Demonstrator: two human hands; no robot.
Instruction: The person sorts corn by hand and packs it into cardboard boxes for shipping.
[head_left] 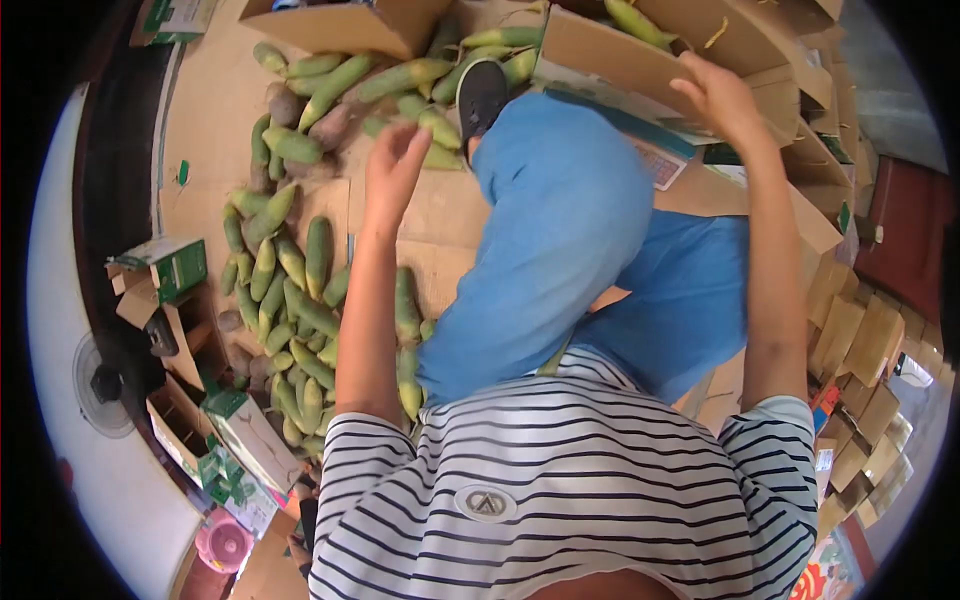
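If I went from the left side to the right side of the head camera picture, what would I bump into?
Grey fan → pink round thing → left hand → black shoe → yellow-green vegetable near the top → right hand.

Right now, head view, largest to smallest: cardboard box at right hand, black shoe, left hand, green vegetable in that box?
1. Cardboard box
2. Black shoe, left hand: too alike to rank
3. Green vegetable, visible part

1 round fan (104,383) shows at left, 1 pink object (222,541) at lower left.
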